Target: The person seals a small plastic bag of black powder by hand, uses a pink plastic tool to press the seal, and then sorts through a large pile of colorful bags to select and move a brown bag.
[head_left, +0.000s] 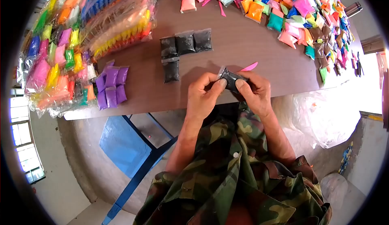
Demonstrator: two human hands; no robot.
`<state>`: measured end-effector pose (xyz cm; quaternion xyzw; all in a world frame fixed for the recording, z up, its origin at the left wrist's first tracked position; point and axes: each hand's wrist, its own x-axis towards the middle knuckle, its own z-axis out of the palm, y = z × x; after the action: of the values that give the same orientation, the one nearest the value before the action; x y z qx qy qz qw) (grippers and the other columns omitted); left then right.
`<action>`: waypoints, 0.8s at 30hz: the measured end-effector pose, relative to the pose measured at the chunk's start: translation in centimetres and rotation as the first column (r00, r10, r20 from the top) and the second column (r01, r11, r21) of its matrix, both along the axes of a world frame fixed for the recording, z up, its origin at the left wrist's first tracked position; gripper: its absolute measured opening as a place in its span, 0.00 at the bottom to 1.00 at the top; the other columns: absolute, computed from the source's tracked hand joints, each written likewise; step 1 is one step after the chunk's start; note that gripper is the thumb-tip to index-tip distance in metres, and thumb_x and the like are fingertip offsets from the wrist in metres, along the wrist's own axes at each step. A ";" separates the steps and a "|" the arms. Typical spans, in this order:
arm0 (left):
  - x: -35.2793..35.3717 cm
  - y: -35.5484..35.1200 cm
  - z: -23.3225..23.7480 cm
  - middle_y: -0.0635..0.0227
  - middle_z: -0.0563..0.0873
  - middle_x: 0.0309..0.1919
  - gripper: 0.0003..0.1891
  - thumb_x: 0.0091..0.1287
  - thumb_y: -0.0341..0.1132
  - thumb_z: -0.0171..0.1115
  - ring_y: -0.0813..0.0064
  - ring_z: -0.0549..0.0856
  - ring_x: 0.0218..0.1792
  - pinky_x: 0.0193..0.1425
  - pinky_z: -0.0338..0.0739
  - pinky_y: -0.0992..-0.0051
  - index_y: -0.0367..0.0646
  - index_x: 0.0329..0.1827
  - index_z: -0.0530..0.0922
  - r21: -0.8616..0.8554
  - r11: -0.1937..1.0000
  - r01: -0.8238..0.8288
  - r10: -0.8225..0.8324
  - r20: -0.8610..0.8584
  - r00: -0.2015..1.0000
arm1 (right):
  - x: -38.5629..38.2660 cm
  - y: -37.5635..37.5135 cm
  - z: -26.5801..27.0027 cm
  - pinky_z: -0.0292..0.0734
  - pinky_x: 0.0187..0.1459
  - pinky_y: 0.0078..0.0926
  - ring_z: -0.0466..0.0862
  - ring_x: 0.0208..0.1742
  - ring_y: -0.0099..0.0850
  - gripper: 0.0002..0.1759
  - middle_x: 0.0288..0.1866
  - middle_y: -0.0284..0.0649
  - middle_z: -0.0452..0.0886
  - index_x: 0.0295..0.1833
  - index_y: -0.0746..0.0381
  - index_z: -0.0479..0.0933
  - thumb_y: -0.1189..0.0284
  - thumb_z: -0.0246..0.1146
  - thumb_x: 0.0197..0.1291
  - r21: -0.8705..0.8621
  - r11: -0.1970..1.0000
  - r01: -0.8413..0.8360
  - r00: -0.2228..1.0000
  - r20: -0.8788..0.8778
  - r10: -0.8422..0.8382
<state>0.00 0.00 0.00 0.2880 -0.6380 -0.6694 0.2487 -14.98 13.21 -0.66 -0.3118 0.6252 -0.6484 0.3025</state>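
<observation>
Both hands, left [204,97] and right [254,92], pinch one soft, glossy black pouch [232,80] between fingers above the brown surface [251,46] edge, near four matching rectangular pouches [182,48] and a pink stick [248,67].

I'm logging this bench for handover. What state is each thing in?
held black packet: pinched between both hands' fingers.
left hand: shut on the packet.
right hand: shut on the packet.
other black packets: lying flat, grouped, untouched.
purple packets: lying flat in a cluster.
loose coloured packets: scattered heap.
clear bags: filled, piled.
</observation>
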 end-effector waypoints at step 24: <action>6.6 -1.2 1.6 0.62 0.94 0.40 0.07 0.76 0.30 0.72 0.73 0.90 0.38 0.44 0.84 0.73 0.35 0.50 0.90 -0.685 0.637 -0.354 0.474 -0.015 0.881 | -5.1 2.0 2.2 0.84 0.46 0.37 0.91 0.41 0.41 0.14 0.47 0.45 0.92 0.51 0.63 0.89 0.63 0.75 0.69 0.251 0.742 0.621 0.644 -0.703 -0.301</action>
<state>6.60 -1.19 1.57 0.3725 -0.7694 -0.2932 0.4281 -20.07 15.19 1.51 -0.2471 0.8856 -0.3915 -0.0366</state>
